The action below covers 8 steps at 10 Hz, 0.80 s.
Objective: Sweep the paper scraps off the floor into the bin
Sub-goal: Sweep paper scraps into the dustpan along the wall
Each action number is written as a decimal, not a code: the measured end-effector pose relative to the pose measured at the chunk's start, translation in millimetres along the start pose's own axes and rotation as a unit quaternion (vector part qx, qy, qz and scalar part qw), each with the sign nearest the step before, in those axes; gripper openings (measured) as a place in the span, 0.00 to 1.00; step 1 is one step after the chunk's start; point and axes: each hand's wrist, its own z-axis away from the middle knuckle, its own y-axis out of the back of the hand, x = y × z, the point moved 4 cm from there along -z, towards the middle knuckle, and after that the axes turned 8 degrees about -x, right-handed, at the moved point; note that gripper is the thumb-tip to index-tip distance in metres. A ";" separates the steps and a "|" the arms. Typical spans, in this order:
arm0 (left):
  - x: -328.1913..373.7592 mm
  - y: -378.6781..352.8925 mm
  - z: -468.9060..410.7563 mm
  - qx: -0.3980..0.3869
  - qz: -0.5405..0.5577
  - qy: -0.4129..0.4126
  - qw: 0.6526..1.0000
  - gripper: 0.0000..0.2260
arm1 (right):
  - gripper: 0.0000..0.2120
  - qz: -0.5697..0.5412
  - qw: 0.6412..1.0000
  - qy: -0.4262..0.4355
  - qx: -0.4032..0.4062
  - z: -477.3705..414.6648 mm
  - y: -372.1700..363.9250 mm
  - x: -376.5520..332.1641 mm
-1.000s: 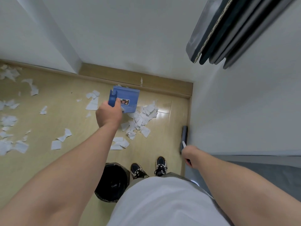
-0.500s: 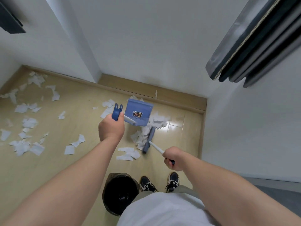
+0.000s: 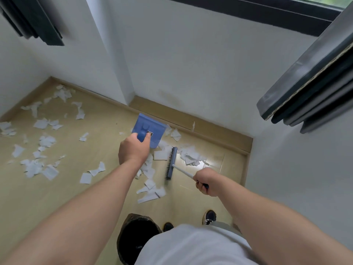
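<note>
Pale wooden floor [image 3: 76, 197] fills a narrow corner between white walls, and loose paper scraps [image 3: 46, 140] lie strewn across it from nine to ten o'clock of the view, well apart from either tool. Near the centre the left hand [image 3: 133, 150] is clenched round the dark handle of the blue dustpan [image 3: 150, 129], arm stretched forward and knuckles up, so the pan tilts with its back to the camera and its lower edge just beside a thicker heap of scraps [image 3: 191, 155] at its four o'clock; it looks placed there as a stop for whatever gets pushed over. Whether anything lies inside the pan cannot be told. At six o'clock, beside the shoes [image 3: 210, 217], stands the dark bin [image 3: 137, 236], mouth up, probably kept close so a loaded pan travels little. Right of the pan, the brush [image 3: 171, 162] lies lengthwise in the heap, bristles facing nine o'clock toward the pan. The right hand [image 3: 207, 181], reaching in from five o'clock, is wrapped tight round the end of its white handle, wrist cocked as if for a sideways stroke
</note>
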 end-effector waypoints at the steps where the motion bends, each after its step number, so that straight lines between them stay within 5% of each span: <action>1: 7.3 -5.4 -6.7 -0.018 -0.006 0.008 1.000 0.20 | 0.05 0.065 0.996 0.023 0.055 -1.8 23.7 -23.2; 4: 39.9 -51.0 -25.1 -0.077 -0.042 0.057 0.994 0.15 | 0.04 0.408 0.898 0.027 0.163 -28.9 112.8 -111.8; 7: 74.5 -107.5 -41.0 -0.146 -0.011 0.171 0.974 0.16 | 0.29 0.518 0.839 0.032 0.166 -54.6 208.7 -190.8; 8: 81.2 -122.7 -38.9 -0.160 -0.017 0.191 0.968 0.17 | 0.22 0.527 0.839 0.007 0.135 -81.0 227.7 -191.3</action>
